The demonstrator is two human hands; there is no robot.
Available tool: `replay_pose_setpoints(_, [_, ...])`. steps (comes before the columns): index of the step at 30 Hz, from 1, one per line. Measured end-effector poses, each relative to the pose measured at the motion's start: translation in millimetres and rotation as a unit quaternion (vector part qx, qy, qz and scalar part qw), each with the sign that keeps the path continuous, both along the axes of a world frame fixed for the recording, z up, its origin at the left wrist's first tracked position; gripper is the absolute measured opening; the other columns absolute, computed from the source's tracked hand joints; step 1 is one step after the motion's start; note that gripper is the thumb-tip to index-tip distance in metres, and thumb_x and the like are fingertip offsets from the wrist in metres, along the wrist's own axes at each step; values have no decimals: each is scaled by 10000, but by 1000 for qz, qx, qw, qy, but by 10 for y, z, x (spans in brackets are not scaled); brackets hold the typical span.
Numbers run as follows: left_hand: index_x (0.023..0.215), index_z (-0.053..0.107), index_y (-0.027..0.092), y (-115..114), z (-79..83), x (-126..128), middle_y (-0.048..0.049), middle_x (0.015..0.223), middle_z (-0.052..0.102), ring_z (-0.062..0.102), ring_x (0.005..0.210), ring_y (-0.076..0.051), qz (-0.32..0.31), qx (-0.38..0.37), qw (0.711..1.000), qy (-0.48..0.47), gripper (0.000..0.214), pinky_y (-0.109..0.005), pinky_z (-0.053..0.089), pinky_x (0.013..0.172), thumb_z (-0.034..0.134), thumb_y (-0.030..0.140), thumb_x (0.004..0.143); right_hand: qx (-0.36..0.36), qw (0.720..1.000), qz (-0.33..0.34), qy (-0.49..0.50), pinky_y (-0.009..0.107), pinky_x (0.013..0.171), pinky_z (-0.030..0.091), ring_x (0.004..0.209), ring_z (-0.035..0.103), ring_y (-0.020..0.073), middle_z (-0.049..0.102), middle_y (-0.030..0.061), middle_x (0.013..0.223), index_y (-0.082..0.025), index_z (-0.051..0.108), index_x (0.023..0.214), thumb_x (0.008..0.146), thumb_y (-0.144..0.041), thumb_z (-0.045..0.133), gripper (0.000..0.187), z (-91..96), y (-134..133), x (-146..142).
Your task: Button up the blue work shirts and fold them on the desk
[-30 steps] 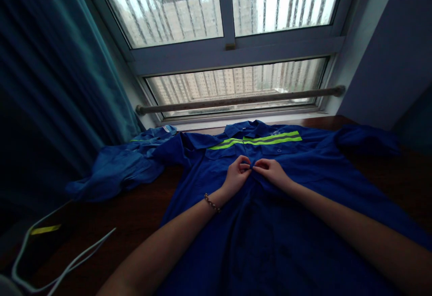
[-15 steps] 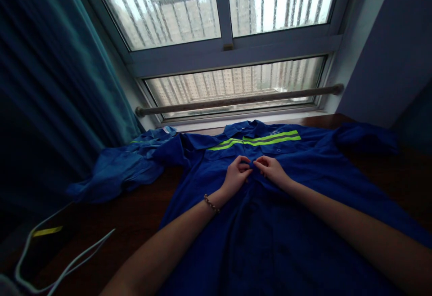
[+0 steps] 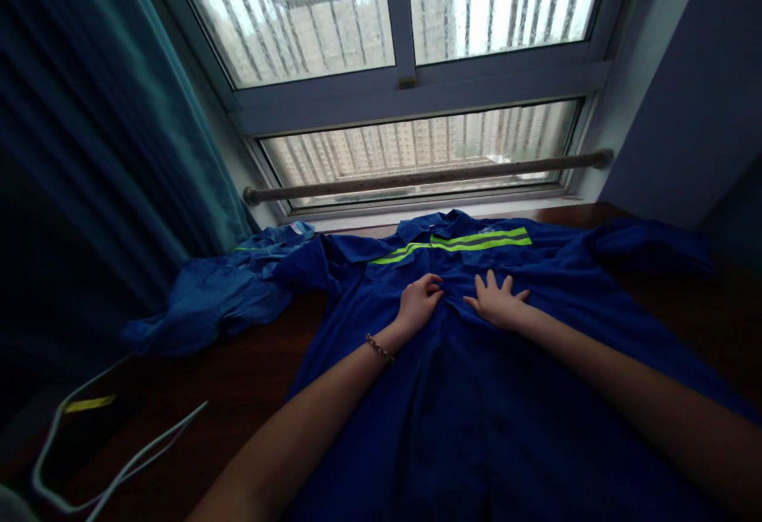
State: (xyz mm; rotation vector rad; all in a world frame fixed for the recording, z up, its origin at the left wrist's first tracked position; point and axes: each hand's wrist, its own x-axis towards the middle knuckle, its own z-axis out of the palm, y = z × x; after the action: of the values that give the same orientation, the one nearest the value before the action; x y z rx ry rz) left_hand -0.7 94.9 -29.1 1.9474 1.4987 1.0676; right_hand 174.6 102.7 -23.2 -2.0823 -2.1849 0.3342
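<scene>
A blue work jacket (image 3: 381,395) lies spread face up, its collar towards the window and a yellow-green reflective stripe (image 3: 482,241) across the chest. At the middle of its front, below the stripe, my left hand (image 3: 420,300) is closed, thumb and fingertips pinching the fabric at the front edge. Just to the right, my right hand (image 3: 498,300) lies flat on the jacket with its fingers spread, holding nothing. Folds run down the front from between the hands. The buttons there are too dark or covered to make out.
Another blue garment (image 3: 220,300) lies crumpled at the left, near the curtain (image 3: 160,133). A white cord (image 3: 119,478) and a yellow strip (image 3: 89,404) are at the lower left on the dark wooden surface (image 3: 238,395). A rail (image 3: 429,177) crosses the window beyond.
My right hand has let go of the front edge, moved right and opened flat on the jacket. My left hand stays at the middle, its fingers more curled.
</scene>
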Motion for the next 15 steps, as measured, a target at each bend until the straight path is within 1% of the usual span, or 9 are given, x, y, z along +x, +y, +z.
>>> replay_pose_setpoints(1, [919, 583, 221, 69, -9, -14, -4, 783, 662, 605, 756, -159, 7, 4, 1000, 6, 215, -237, 421, 649, 561, 200, 706, 10, 1000, 7, 3, 716, 787, 128, 1184, 129, 494, 176, 181, 1375, -189, 329, 1297, 807, -540, 368, 604, -45, 90, -9])
replay_pose_setpoints(3, [910, 584, 211, 225, -22, -50, -9, 778, 663, 605, 752, -160, 22, 12, 1000, 18, 205, -241, 423, 652, 565, 205, 705, 23, 999, 35, 11, 703, 818, 118, 1195, 132, 472, 182, 162, 1380, -197, 321, 1302, 812, -542, 354, 600, -72, 297, -17])
replay_pose_setpoints(5, [907, 583, 199, 392, -21, -96, -14, 781, 662, 603, 750, -155, 28, 15, 999, 31, 200, -241, 425, 662, 564, 208, 709, 36, 997, 60, 16, 667, 841, 174, 1190, 193, 430, 247, 153, 1355, -200, 359, 1273, 822, -500, 376, 542, -4, 465, -19])
replay_pose_setpoints(7, [919, 578, 190, 551, -1, -147, -16, 801, 660, 601, 765, -145, 27, 1, 999, 46, 205, -233, 425, 683, 559, 206, 715, 84, 994, 65, 16, 575, 866, 263, 1161, 280, 364, 340, 160, 1290, -169, 408, 1219, 840, -404, 399, 447, 135, 499, -38])
replay_pose_setpoints(9, [936, 573, 185, 690, 37, -193, -17, 828, 656, 598, 774, -134, 28, -24, 998, 60, 217, -225, 426, 699, 555, 198, 720, 164, 982, 91, 11, 443, 874, 325, 1098, 366, 289, 438, 164, 1175, -128, 461, 1131, 852, -303, 390, 337, 284, 340, -88])
replay_pose_setpoints(11, [941, 571, 177, 799, 81, -219, -24, 832, 654, 600, 741, -133, 40, -50, 996, 69, 220, -232, 432, 692, 551, 190, 722, 219, 965, 145, 4, 341, 836, 360, 992, 442, 236, 508, 142, 1026, -119, 503, 1018, 858, -260, 363, 255, 385, 5, -157])
replay_pose_setpoints(12, [936, 573, 170, 838, 103, -222, -33, 834, 653, 601, 729, -138, 49, -59, 994, 73, 218, -242, 435, 689, 550, 185, 719, 217, 961, 171, 1, 315, 792, 380, 917, 475, 220, 526, 126, 952, -127, 515, 965, 862, -274, 353, 242, 407, -204, -188])
replay_pose_setpoints(13, [930, 575, 162, 867, 122, -217, -45, 844, 651, 600, 735, -148, 59, -66, 993, 77, 217, -256, 436, 695, 551, 176, 715, 201, 962, 183, -5, 305, 736, 397, 847, 494, 215, 532, 115, 897, -133, 519, 930, 857, -310, 364, 246, 410, -419, -210])
replay_pose_setpoints(15, [933, 572, 155, 887, 156, -188, -70, 900, 641, 591, 814, -172, 80, -75, 991, 83, 228, -281, 428, 741, 546, 147, 707, 159, 967, 201, -17, 308, 671, 405, 797, 499, 230, 533, 110, 853, -145, 526, 890, 805, -430, 449, 307, 371, -811, -214])
